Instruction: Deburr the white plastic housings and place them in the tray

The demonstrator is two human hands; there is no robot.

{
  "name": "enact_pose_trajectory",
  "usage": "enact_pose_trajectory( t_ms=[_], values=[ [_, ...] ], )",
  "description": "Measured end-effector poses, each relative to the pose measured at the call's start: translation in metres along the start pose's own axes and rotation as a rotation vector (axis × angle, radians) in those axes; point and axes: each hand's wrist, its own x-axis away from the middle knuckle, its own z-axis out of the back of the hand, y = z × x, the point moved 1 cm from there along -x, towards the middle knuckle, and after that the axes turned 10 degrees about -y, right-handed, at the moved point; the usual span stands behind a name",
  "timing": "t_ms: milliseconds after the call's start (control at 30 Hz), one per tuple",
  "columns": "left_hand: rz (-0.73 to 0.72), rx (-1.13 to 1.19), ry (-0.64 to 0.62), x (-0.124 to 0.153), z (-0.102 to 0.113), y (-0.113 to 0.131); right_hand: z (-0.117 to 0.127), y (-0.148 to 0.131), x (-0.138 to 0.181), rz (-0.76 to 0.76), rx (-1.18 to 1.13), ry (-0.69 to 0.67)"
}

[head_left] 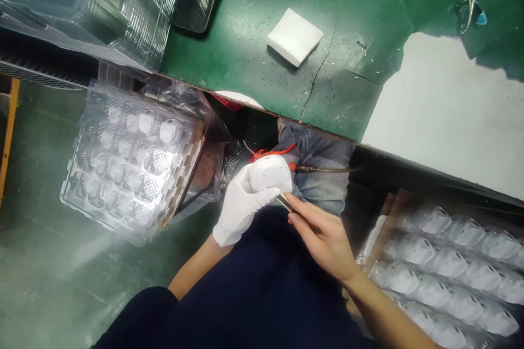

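Observation:
My left hand [239, 207], in a white glove, is closed round a white rounded plastic part [271, 173] held over my lap. My bare right hand [323, 234] pinches a thin stick-like tool [285, 203] whose tip touches the part's lower edge. An orange cord [273, 152] and a thin brownish tube [323, 169] run behind the part. The tool's far end is hidden under my fingers.
A clear blister tray [131, 161] with several white parts stands at the left. Another tray of white parts [454, 267] lies at the lower right. The green table [254, 38] above carries a white block [295, 36], clear empty trays [123, 5] and a white sheet [450, 109].

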Motion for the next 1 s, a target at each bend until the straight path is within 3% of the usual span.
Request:
enact_pose_trajectory(
  t_ms=[367, 1000],
  values=[
    [0.003, -0.160, 0.126, 0.0042, 0.0001, 0.0013, 0.0014, 0.0000, 0.0022, -0.003, 0.001, -0.006],
    [-0.009, -0.165, 0.064, 0.0013, -0.0028, 0.0057, 0.0069, -0.0014, 0.0025, 0.007, 0.022, -0.042]
  ],
)
